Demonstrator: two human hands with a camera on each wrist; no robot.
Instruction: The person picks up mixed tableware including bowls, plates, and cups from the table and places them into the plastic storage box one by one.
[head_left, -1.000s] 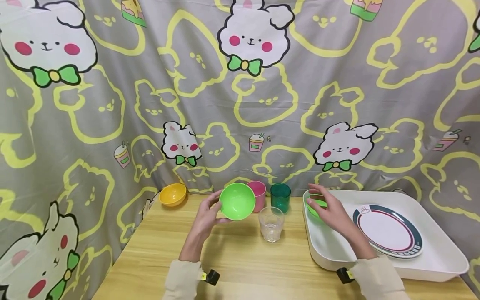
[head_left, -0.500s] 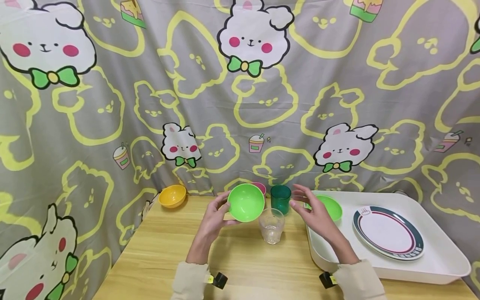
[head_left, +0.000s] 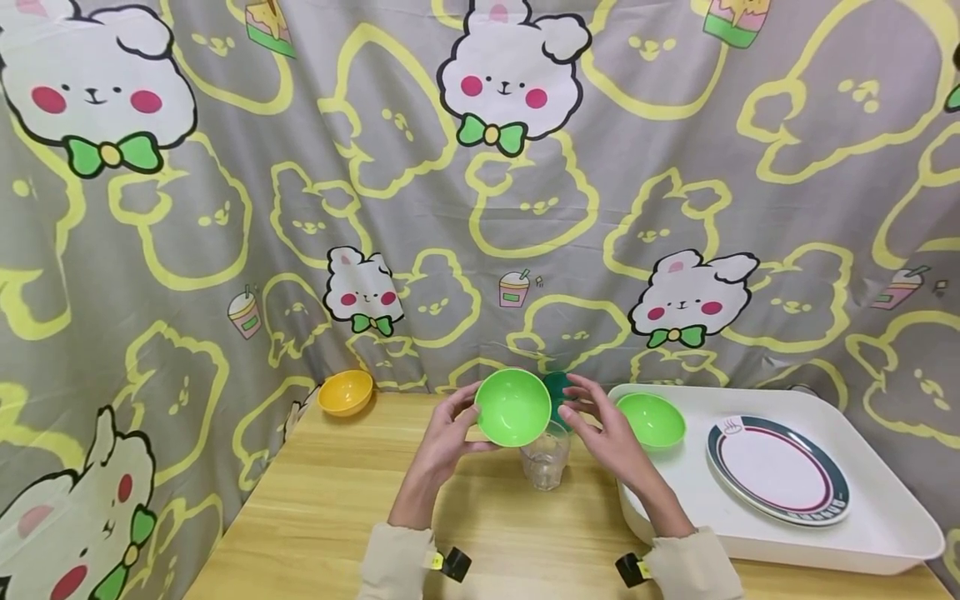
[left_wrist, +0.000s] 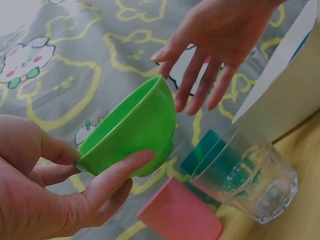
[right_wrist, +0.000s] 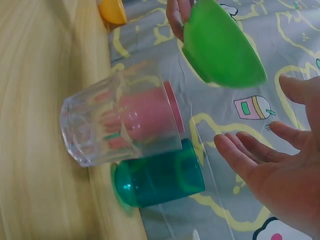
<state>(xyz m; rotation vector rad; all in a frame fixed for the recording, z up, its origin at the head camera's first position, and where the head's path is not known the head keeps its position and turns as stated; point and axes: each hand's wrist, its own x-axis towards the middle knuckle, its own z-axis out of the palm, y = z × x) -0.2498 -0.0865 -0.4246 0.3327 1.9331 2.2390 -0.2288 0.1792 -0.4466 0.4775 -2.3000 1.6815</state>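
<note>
The green bowl (head_left: 513, 407) was held tilted in the air just above the clear glass (head_left: 545, 457) on the desk (head_left: 337, 508), pinched at its rim by the left hand (head_left: 448, 430), while the right hand (head_left: 604, 425) hovered beside it with fingers spread, holding nothing.

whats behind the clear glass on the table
Behind the clear glass stand a dark green cup and a pink cup. In the head view the held green bowl covers the pink cup entirely.
</note>
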